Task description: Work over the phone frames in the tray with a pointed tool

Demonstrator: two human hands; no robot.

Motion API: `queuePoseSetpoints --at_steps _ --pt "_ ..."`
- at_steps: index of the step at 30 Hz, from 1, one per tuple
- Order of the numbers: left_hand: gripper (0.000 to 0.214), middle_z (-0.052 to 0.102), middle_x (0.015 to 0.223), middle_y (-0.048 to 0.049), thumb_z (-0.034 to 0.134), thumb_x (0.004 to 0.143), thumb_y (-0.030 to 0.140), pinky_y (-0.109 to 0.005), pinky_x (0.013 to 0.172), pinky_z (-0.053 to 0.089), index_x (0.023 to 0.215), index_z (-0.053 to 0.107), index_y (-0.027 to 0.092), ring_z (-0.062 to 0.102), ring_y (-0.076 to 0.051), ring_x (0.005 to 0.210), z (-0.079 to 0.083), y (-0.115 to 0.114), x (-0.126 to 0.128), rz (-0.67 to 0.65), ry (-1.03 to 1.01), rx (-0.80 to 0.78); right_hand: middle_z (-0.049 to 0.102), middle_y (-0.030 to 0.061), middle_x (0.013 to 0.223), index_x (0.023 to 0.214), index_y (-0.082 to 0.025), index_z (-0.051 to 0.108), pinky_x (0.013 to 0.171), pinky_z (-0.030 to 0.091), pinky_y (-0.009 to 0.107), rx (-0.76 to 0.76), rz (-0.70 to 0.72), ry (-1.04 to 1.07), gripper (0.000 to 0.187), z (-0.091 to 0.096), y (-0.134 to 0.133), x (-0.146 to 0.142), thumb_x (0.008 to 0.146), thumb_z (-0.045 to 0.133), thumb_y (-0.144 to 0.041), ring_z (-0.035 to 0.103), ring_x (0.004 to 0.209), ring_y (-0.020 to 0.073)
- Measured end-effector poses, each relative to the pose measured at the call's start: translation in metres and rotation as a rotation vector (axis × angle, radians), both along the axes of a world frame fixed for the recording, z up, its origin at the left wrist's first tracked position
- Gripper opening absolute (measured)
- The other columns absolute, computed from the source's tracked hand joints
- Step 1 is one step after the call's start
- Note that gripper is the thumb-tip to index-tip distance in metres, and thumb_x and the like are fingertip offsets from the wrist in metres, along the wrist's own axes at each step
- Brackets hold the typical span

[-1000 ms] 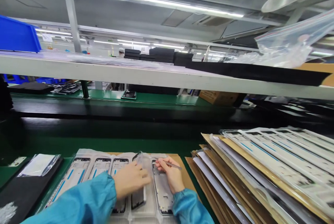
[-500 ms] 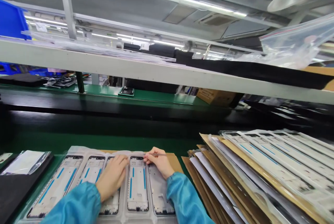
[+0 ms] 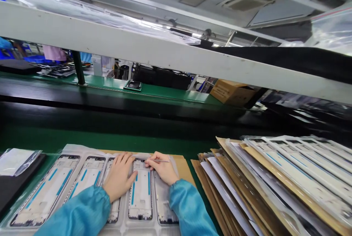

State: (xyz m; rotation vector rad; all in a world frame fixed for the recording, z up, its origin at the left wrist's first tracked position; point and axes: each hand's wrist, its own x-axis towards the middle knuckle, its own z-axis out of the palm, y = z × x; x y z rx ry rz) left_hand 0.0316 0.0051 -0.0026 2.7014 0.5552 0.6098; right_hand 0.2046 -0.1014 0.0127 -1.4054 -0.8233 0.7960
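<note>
Pinning a white phone mid-frame in its clear plastic tray, long axis running near to far, the left hand lies open with its thumb on the frame's left edge. The right hand closes on slim tweezers, their tip pointing left over the frame's far end, near a cardboard sheet.

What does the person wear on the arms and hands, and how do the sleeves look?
Both arms are covered by long, shiny bright-blue sleeves, the left sleeve and the right sleeve, each gathered into a puckered cuff at the wrist. The left hand and the right hand are bare, with no gloves, and no ring or watch shows.
</note>
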Motion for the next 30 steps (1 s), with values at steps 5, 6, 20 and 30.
queuePoseSetpoints --at_steps 5,6,20,30 --pt "0.037 0.053 0.128 -0.0126 0.051 0.086 0.022 -0.052 0.103 0.036 0.123 0.055 0.017 0.044 -0.031 0.120 0.006 -0.003 0.000 -0.006 -0.007 0.015 0.070 0.0068 0.067 0.065 -0.017 0.055 0.055 0.052 0.025 0.021 0.006 -0.022 0.049 -0.001 -0.001 0.000 0.063 0.082 -0.059 0.067 0.064 0.0184" --pt "0.037 0.053 0.128 -0.0126 0.052 0.086 0.023 -0.052 0.103 0.036 0.123 0.055 0.018 0.045 -0.032 0.120 0.007 -0.004 0.000 -0.003 -0.001 0.025 0.070 0.0068 0.067 0.064 -0.017 0.055 0.055 0.052 0.025 0.023 0.005 -0.022 0.050 -0.001 -0.001 0.000 0.063 0.082 -0.059 0.067 0.064 0.0186" --pt "0.041 0.049 0.133 -0.0179 0.050 0.090 0.021 -0.057 0.103 0.036 0.130 0.059 0.021 0.044 -0.037 0.124 0.017 -0.014 0.004 0.061 0.206 0.227 0.068 0.0059 0.065 0.064 -0.017 0.054 0.055 0.052 0.025 0.029 -0.016 -0.026 0.056 0.000 0.000 -0.001 0.057 0.083 -0.064 0.068 0.065 0.0200" --pt "0.051 0.041 0.140 -0.0307 0.044 0.086 0.004 -0.066 0.104 0.030 0.136 0.052 0.008 0.034 -0.048 0.133 0.026 -0.032 0.023 0.153 0.419 0.152 0.069 0.0086 0.067 0.063 -0.016 0.058 0.057 0.053 0.026 0.025 -0.031 -0.099 0.054 0.003 -0.002 -0.004 0.062 0.079 -0.067 0.065 0.064 0.0197"
